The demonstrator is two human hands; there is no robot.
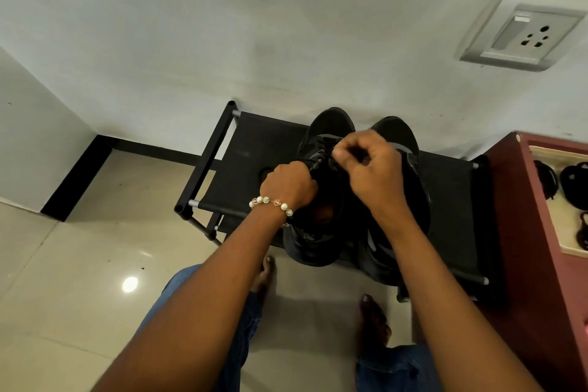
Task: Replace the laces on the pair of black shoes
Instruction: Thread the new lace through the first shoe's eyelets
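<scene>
Two black shoes sit side by side on the top shelf of a black shoe rack [241, 149], toward its right end, with the toes pointing at the wall. Your left hand [291, 183] is wrapped around the side of the left shoe [321, 232] near its opening and holds it. Your right hand [369, 162] is curled over the top of that shoe, and its fingertips [342, 153] look pinched on something at the black lace [324, 145]. I think it is the lace, but it is dark and hard to tell.

The right shoe [397, 134] waits just beside it, partly hidden under your right arm.

It looks like you are working the lace at the upper holes. Here is how to do it well:

- Keep the left hand's grip firm so the shoe does not slide on the shelf.
- Pull the lace a little at a time, one hole after another.
- Do not yank. A hard pull could tip the shoe off the front edge, where its heel already hangs over.
- Black lace on a black shoe is hard to see, so feel for each hole with your fingers.
</scene>
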